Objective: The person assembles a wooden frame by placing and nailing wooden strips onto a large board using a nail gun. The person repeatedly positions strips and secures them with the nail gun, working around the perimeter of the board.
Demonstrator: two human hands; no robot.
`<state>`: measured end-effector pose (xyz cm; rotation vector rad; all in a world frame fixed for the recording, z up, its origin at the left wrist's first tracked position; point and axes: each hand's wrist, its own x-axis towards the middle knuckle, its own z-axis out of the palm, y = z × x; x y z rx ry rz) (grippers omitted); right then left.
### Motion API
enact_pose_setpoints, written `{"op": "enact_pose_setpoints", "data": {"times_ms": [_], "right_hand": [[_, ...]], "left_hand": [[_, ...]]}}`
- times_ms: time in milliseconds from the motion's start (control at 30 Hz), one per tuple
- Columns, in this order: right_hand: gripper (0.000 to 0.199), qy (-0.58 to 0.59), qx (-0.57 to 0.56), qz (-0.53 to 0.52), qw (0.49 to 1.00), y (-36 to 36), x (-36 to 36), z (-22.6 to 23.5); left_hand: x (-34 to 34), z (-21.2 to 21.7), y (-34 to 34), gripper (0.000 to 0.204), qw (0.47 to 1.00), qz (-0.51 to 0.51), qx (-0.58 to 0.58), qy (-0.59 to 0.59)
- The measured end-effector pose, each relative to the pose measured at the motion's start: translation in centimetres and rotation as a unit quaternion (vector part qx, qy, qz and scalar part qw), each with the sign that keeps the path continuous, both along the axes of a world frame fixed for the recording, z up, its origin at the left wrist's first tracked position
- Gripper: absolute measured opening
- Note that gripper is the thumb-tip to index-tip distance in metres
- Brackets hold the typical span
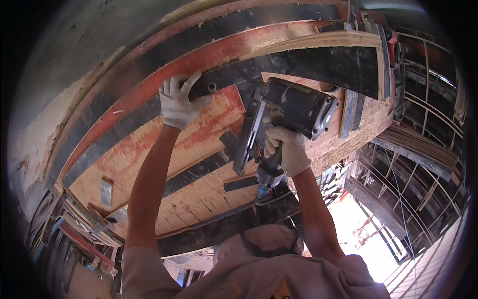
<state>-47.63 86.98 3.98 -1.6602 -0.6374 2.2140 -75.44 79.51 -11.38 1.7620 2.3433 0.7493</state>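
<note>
gloved right hand [289, 148] hides part of the power tool [296, 105]

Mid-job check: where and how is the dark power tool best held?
Probably around the middle of the power tool, where the right hand wraps it, coming from the near right. The long flat plate lines its left side and the body bulks out on the far side; the glove hides the exact shape underneath.
</note>
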Motion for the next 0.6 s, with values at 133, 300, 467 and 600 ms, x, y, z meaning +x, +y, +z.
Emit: {"op": "enact_pose_setpoints", "data": {"times_ms": [133,300,467,600], "right_hand": [[0.029,0.005,0.003,-0.001,1.000,-1.1,3.8,0.4],[0.032,-0.021,0.044,-0.012,0.999,-1.6,5.2,5.6],[0.023,0.009,0.042,-0.044,0.998,-2.3,8.4,5.4],[0.023,-0.028,0.035,-0.046,0.998,-2.4,7.9,7.0]], "left_hand": [[-0.5,-0.2,0.1,0.073,1.000,-0.002,-0.008,0.008],[1.6,1.6,-0.1,0.077,0.998,-0.031,-0.025,0.054],[9.9,4.4,-4.5,0.074,0.919,-0.367,-0.141,0.018],[10.3,2.7,-7.5,0.069,0.903,-0.345,-0.254,0.039]]}}
